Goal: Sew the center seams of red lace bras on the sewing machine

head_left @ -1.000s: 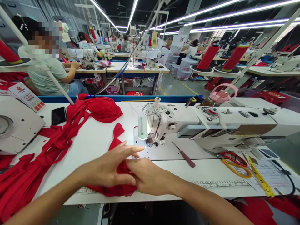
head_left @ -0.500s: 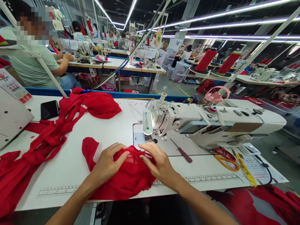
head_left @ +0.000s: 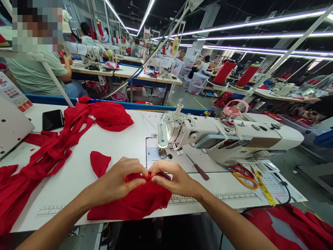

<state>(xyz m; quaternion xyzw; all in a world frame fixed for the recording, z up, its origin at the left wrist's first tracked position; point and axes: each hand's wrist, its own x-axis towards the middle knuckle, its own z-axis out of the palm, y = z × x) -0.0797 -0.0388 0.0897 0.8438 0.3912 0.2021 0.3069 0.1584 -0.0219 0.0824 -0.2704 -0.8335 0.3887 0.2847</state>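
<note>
the left hand (head_left: pixel 127 176) and right hand (head_left: pixel 174 177) pinch, thumb to finger, the crumpled red fabric piece (head_left: pixel 135 205), likely light and limp, best held where bunched, slack spreading below the grip.

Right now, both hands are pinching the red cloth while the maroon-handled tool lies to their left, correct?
Not quite: the left hand and right hand do pinch the red cloth, but the head view shows the maroon-handled tool lying to their right, not left.

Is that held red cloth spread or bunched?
Partly bunched: the left hand and right hand pinch the red cloth into folds; its nearer part lies spread.
</note>
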